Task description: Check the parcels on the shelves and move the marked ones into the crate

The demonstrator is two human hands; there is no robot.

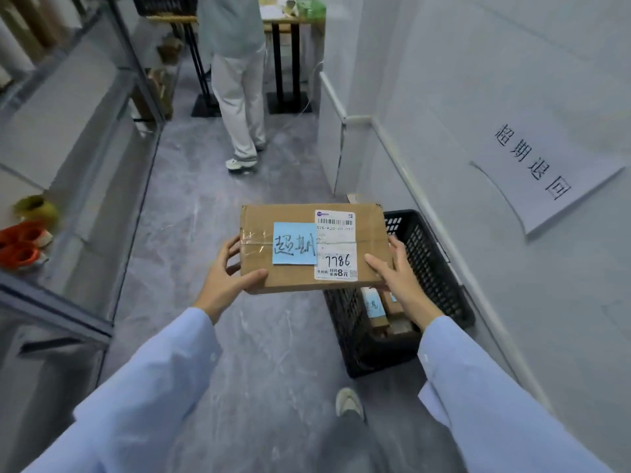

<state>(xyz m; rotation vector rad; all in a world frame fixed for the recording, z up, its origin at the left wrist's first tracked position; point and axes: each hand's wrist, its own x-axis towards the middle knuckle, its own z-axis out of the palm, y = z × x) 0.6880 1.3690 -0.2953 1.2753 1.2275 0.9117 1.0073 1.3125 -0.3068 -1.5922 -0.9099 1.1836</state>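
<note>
The step in hand looked like the carry: a marked parcel (314,247), a flat cardboard box with a blue note (294,243) and a white shipping label (336,245) on its top face, was held level in the air, its right part above the near left corner of the black crate (430,268), the rest over open floor. The left hand (227,278) gripped the box's left end, thumb laid along the near edge and fingers curled around the side; the right hand (396,271) gripped the right end, thumb on top near the label and fingers wrapped over the far side. The crate stood on the floor just beside the right-hand wall (512,97), under a paper sign (546,175), and already held at least one parcel (379,308) with a blue note. The next move probably called for shifting the box right, clear of the crate's left rim, then lowering it flat onto what lay inside. Room was tight on the wall side, so the right-hand fingers would need care at the rim. The aisle to the left lay open up to the shelving (68,165); another person (239,97) stood well apart, farther down.
</note>
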